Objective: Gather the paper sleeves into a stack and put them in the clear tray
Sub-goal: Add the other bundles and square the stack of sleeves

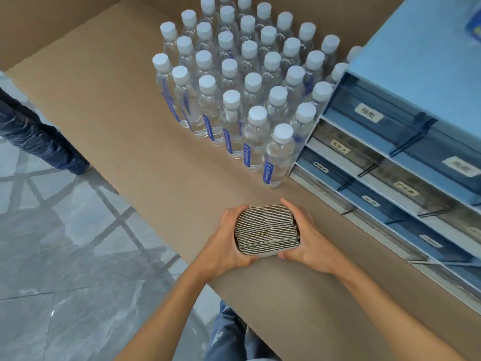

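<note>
- Fingers [240,211] of the left hand [223,241] curl around the left side of the stack of paper sleeves [266,230], tips hooked over its far left corner; the thumb lies along the near edge, pressed to the paper
- Right hand [309,243] mirrors it on the right side; its fingers [292,208] are held together and laid flat along the stack's right face, the thumb tucked under the near right corner
- So the stack is clamped between the two palms, both hands closed on it; the layered edges of the sleeves face up at the camera, packed tight, a few edges on the right a touch uneven
- Stack and hands sit over the near part of the brown cardboard surface [117,113], close to its near edge; whether the stack's underside touches the surface, I cannot tell
- Beyond the hands, well apart from them, stands a dense block of water bottles [242,82] with white caps and blue labels, all upright
- To the right, a blue drawer cabinet [406,142] with labelled translucent drawers runs along the cardboard; the nearest bottle is just beside its left end
- Off to the left, past the cardboard's edge, a grey marbled floor [65,243]; a leg in dark jeans [36,136] stands there at far left
- Both bare forearms reach in from the near side
</note>
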